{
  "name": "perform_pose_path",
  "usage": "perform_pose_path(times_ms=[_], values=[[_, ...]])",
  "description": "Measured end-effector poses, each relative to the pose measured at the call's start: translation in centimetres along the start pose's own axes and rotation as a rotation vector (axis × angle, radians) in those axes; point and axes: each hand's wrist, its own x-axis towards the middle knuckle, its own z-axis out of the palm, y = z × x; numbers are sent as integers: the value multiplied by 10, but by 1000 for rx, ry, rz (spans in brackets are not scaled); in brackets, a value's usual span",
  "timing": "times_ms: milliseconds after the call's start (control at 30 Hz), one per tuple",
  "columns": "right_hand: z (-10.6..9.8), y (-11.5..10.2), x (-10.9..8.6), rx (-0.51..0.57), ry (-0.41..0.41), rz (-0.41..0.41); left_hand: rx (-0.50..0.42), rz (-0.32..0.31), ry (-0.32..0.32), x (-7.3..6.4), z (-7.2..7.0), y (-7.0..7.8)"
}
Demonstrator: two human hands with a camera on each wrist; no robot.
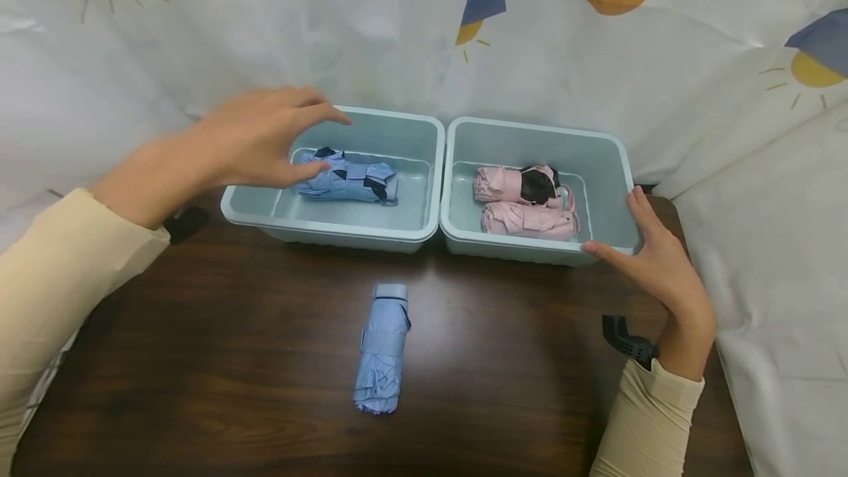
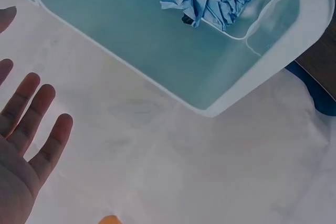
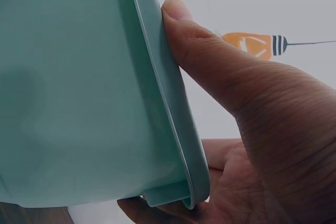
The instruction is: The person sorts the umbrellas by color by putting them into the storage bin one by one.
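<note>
"The left hand (image 1: 265, 137)?"
"Relaxed, fingers parted — near the left pale-blue rectangular plastic bin (image 1: 331, 232)."
"The right hand (image 1: 662, 267)?"
"It grips the matching right bin (image 1: 530, 146) at one corner, on the dark wooden table (image 1: 265, 359) (two rolled pink fabric umbrellas (image 1: 523, 219) lie inside)."

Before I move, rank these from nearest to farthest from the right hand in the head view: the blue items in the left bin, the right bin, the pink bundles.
1. Right bin: nearest; the right hand touches its right end.
2. Pink bundles: inside that bin, to the hand's left.
3. Blue items: farthest, in the left bin.
</note>
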Motion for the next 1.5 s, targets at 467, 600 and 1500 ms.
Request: perform_pose_path(times_ms=[467,600,1500], values=[[5,4,3,-6,24,-14,-12,-3,145,-37,3,3],[5,6,5,-4,40,-14,-6,-26,184,-47,6,14],[4,5,2,15,93,16,-283,-347,-100,-119,164,112]])
